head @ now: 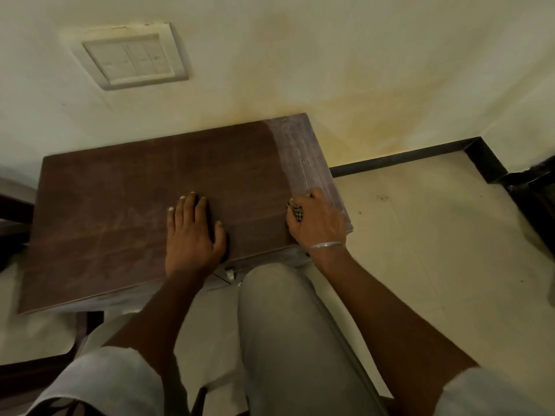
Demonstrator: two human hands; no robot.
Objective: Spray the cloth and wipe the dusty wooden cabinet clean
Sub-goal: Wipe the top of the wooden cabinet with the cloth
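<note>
The brown wooden cabinet (120, 211) stands against the wall, its top seen from above. A pale dusty strip (303, 157) runs along its right edge; the other part of the top looks dark. My left hand (193, 232) lies flat on the top near the front edge, fingers straight. My right hand (318, 219) is at the front right corner and grips a bunched checkered cloth (296, 213), pressing it on the wood at the foot of the dusty strip. No spray bottle is in view.
A switch plate (133, 57) is on the cream wall above the cabinet. Pale floor tiles (435, 235) with a black skirting (399, 159) lie to the right. My knee in grey trousers (288, 325) is against the cabinet front. Dark furniture (12, 211) stands at the left.
</note>
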